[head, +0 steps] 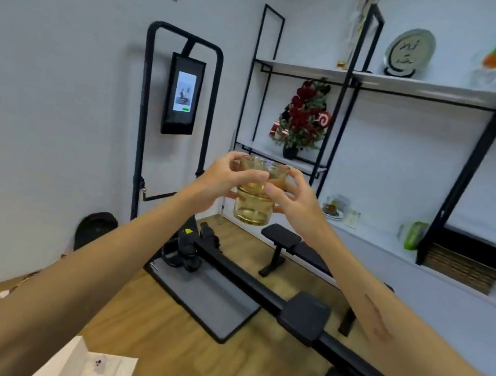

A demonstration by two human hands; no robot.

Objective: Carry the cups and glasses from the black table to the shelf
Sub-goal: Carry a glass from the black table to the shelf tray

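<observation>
Over a wooden floor (210, 373) in the head view, I see my left hand (218, 180) and right hand (295, 200) gripping an amber glass (251, 208) together, fingers curled round its upper half, held in the air; beyond it a black-framed shelf (419, 85) lines the white wall; a black rowing machine (286, 304) lies below; a small decorated tree (305, 115) stands on a lower board.

left hand (220, 180) + right hand (295, 200) grip amber glasses (253, 203) | raised mid-air | shelf (419, 85) behind
</observation>
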